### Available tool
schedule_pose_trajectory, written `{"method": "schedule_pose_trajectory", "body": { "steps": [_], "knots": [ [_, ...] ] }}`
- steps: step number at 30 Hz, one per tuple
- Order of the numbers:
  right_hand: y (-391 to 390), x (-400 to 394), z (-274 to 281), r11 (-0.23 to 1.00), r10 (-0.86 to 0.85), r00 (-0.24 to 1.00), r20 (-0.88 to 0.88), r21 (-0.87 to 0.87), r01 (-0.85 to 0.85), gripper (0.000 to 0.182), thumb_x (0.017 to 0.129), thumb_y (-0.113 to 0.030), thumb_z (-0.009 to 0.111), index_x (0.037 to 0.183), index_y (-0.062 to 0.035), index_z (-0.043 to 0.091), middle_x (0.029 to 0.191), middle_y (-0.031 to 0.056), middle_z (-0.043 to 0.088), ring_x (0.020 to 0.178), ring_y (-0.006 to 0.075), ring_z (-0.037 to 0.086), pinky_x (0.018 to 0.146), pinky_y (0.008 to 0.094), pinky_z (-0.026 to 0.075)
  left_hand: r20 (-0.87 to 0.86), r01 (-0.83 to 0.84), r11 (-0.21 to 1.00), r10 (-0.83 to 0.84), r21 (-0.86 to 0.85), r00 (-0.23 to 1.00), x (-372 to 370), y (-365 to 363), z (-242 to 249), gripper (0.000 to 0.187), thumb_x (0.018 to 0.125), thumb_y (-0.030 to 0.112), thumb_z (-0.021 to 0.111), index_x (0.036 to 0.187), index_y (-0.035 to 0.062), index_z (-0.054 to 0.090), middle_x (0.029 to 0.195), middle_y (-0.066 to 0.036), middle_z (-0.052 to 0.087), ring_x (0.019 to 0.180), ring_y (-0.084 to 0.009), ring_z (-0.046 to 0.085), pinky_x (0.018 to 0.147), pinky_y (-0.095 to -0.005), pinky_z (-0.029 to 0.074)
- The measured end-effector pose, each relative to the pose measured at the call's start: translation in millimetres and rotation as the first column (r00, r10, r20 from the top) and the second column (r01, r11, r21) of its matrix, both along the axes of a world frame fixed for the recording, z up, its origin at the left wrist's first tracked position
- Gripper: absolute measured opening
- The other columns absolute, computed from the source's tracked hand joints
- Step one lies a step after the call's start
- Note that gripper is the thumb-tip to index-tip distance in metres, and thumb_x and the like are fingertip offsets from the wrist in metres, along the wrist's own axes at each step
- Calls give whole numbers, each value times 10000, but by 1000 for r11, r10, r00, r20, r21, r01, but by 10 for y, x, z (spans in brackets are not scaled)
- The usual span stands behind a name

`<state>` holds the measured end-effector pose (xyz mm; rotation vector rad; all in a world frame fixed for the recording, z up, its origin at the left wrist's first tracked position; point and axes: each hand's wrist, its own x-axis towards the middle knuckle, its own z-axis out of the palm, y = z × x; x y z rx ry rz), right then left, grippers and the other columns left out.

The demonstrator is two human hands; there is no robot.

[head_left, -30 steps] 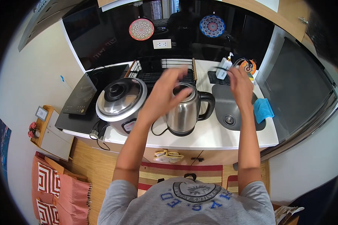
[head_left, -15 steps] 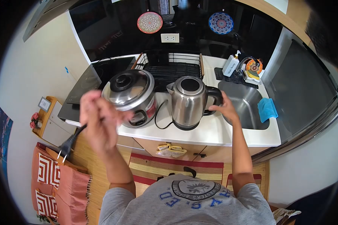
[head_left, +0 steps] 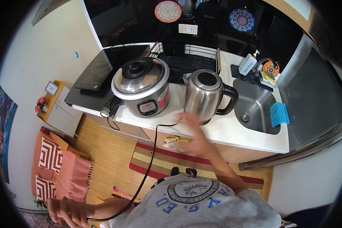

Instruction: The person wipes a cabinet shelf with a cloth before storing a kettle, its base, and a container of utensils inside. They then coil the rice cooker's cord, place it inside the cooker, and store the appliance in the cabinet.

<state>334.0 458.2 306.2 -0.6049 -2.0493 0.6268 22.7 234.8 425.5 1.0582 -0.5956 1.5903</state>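
Note:
My left hand [head_left: 70, 212] is at the lower left, away from the counter, with its fingers closed on a black power cord [head_left: 151, 164]. The cord runs up from that hand, over the counter's front edge, toward the foot of a stainless steel electric kettle [head_left: 202, 99]. Low in front of the kettle, my right hand [head_left: 197, 137] is smeared by motion, its fingertips close to the cord's upper end. Whether those fingers grip the cord cannot be made out. The kettle stands upright, its black handle [head_left: 231, 99] to the right. The cord's plug does not show.
Left of the kettle stands a rice cooker [head_left: 141, 89] with a glass lid. A black dish rack [head_left: 190, 62] sits behind. To the right are a steel sink [head_left: 252, 104], a blue cloth [head_left: 279, 114] and a dish soap bottle [head_left: 248, 64]. An induction cooktop [head_left: 95, 72] lies at left.
My left hand has moved down and left, drawing the cord long. My right hand has left the kettle's handle and moved to the front of its base. The camera view has shifted.

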Motion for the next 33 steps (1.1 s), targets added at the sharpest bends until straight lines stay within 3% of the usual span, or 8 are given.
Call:
{"method": "schedule_pose_trajectory", "body": {
  "steps": [6, 9, 11, 15, 18, 23, 30, 33],
  "knots": [
    [-391, -609, -851, 865, 497, 798, 341, -116, -488, 492, 816, -182, 668, 1272, -100, 503, 1276, 116, 492, 1219, 283, 450, 1054, 404, 327, 90, -23, 997, 17, 72, 996, -249, 50, 89, 215, 1003, 217, 305, 982, 14, 373, 545, -154, 440, 303, -151, 310, 260, -306, 342],
    [-329, -21, -442, 967, 51, 999, -12, -248, -53, 453, 804, -77, 655, 1228, -42, 501, 1188, 132, 533, 1144, 267, 503, 1003, 373, 372, -59, -381, 838, 390, -391, 919, -622, -24, -207, 311, 1029, 219, 275, 1185, -27, 383, 673, -85, 437, 403, -91, 292, 301, -241, 294],
    [128, 468, -353, 791, -607, 727, -322, -153, 593, 583, 787, -123, 711, 1276, 2, 419, 1255, 151, 487, 1189, 255, 453, 1033, 367, 325, -40, -388, 727, 447, -567, 894, -852, -21, -612, 369, 1033, 169, 264, 1328, -28, 362, 764, -74, 457, 476, -82, 270, 349, -234, 245],
    [1112, 1260, -319, 785, -595, 768, -235, -374, 494, 728, 637, -167, 854, 1250, -16, 492, 1149, 108, 565, 1009, 203, 547, 871, 311, 450, -10, -156, 161, 663, -974, 749, -1220, 124, -1891, 386, 890, -11, 386, 1270, -32, 454, 730, -50, 429, 493, -68, 255, 391, -198, 213],
    [1342, 1327, -392, 730, -487, 790, -372, -670, 135, 441, 658, -115, 839, 1035, -21, 631, 893, 31, 642, 716, 108, 565, 643, 238, 467, 465, 457, 203, 662, -866, 588, -1325, 250, -3106, 223, 825, -49, 380, 1000, -88, 513, 626, -39, 367, 464, -91, 249, 401, -241, 253],
    [1028, 1140, -252, 739, -631, 603, -488, -614, 276, 315, 651, -36, 822, 922, -37, 660, 771, -2, 630, 592, 58, 510, 516, 198, 407, 570, 937, 116, 816, -329, 99, -1023, 414, -4208, 221, 718, -181, 401, 614, -28, 522, 565, -84, 450, 464, -182, 438, 456, -316, 425],
    [571, 1469, -139, 665, -737, 327, -591, -549, 506, 299, 667, -61, 826, 908, -34, 651, 742, -13, 609, 584, 47, 493, 497, 191, 382, 350, 929, -70, 914, -363, 206, -594, 980, -4855, 73, 773, -72, 534, 717, -48, 575, 688, -131, 588, 665, -291, 629, 716, -486, 540],
    [577, 1513, -251, 545, -803, 228, -551, -522, 656, 259, 682, -127, 844, 773, -39, 618, 655, -32, 538, 536, 47, 443, 484, 197, 365, 380, 822, -391, 746, -415, 547, -517, 1261, -5045, 208, 800, -39, 476, 942, -48, 627, 898, -195, 655, 822, -320, 656, 842, -546, 490]
  ]
}}
